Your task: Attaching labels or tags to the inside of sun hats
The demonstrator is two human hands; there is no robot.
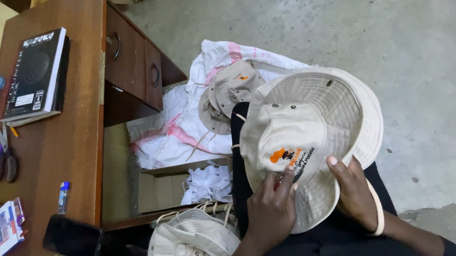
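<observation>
Head view shows me a beige bucket hat [311, 128] resting on my lap, crown up. My left hand [272, 211] pinches its brim beside the embroidered patch [292, 159], and my right hand [354, 190] grips the brim edge. I judge I'm checking the patch; turning the hat needs both holds kept firm. More hats lie on a white sack [181, 131] and in a pile [189, 252] near my knee, crowding the space. Left, the tabletop [80, 137] carries a black book [36, 74], scissors [3, 159] and a phone [71, 239].
</observation>
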